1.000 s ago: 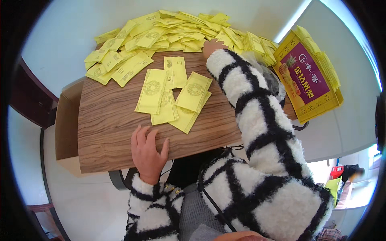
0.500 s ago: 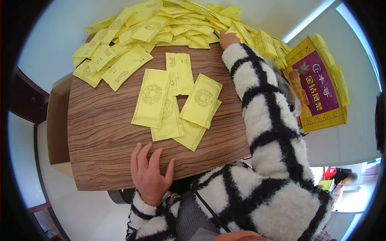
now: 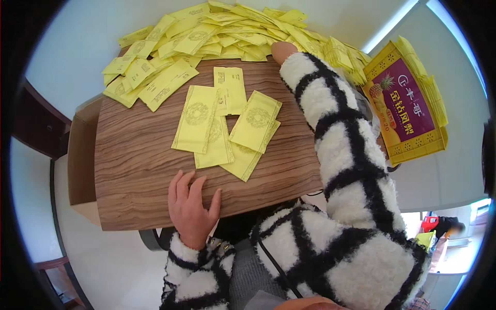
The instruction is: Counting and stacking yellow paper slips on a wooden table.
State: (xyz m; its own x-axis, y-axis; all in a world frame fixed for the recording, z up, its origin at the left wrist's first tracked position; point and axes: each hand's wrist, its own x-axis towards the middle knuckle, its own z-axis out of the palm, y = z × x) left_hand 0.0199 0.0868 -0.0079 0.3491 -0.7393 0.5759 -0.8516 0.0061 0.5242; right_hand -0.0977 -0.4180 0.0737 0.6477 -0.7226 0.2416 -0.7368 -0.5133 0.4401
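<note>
My left hand rests at the table's near edge with its fingers spread and nothing in it. Across the table, my right hand reaches the front of a large heap of yellow packets. Its fingers are hidden, so whether they grip a packet does not show. Between my hands several yellow flat packets lie loosely overlapped on the tabletop. Most of these bear a round printed emblem, while the farthest packet shows lines of small print.
The wood-grain table backs onto a pale wall. To the right a yellow and purple carton with a pineapple picture stands tilted, more packets behind it. A brown cardboard box is left of the table. Another person appears far right.
My right hand has shifted slightly left along the heap's front, and its fingers have gone out of sight. The left hand stays spread at the edge. The whole view has shifted slightly.
</note>
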